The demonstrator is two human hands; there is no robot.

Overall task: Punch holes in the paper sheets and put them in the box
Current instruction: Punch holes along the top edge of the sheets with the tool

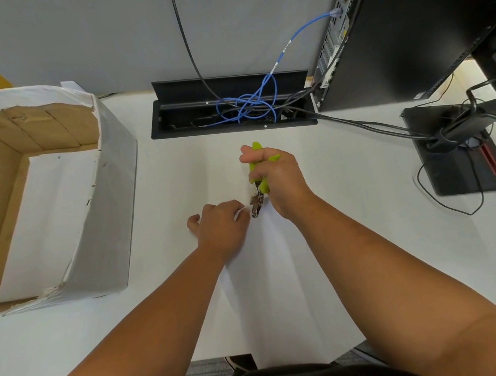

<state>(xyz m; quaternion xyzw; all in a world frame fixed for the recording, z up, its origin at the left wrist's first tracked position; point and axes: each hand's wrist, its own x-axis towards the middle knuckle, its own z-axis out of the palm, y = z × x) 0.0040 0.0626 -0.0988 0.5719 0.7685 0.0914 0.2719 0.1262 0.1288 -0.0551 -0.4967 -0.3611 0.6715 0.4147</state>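
right of the box [50, 196], a paper sheet [272, 280] is pinned on the counter [358, 236] by the left hand [222, 226], its corner pinched; the green punch [259, 183] is gripped by the right hand [274, 177]. a torn edge could be caused if the sheet slips.

box [50, 196] left on desk [361, 251], paper sheet [278, 279] centre, cable tray [229, 110] behind

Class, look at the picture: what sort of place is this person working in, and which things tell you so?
Most likely an office desk: a white desk with a cable tray full of blue network cable, a desktop computer and a monitor stand.
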